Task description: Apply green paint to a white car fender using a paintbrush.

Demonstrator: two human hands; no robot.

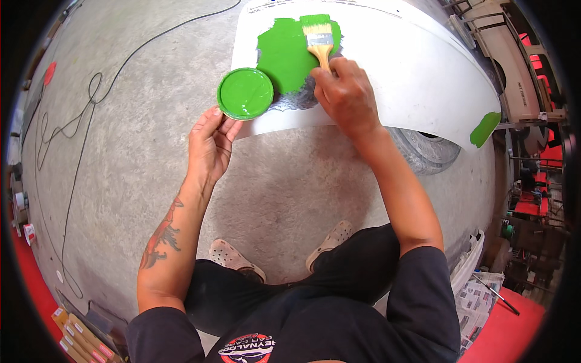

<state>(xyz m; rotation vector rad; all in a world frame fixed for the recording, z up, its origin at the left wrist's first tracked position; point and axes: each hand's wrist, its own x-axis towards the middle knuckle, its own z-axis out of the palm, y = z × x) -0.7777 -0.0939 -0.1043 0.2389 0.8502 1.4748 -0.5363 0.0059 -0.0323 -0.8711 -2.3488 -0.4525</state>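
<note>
We look down past our dark clothes and beige clogs (233,257) at a white, curved car panel (402,66) above a concrete floor (139,157), with a tire (426,152) partly showing beyond its near edge. Our right hand (346,97) is closed around the wooden handle of a flat paintbrush (319,40), whose green-loaded bristles lie over the upper right part of a broad green patch (281,54) on the panel. Our left hand (212,140) pinches the lower rim of a round container (245,94) of wet green paint, thumb and fingers at its near side; it overlaps the panel's left corner in our view, but we cannot tell whether the two touch. The likeliest trouble, we judge, is a spill: gripped only at one edge, the container could tip if our wrist turns, running paint onto the panel or floor. Its rim or our right knuckles could smear the patch if they dip too low. An overloaded brush could leave drips or thick ridges, and a sideways stroke could carry green past the ragged dark grey area (299,98) onto clean white.
</note>
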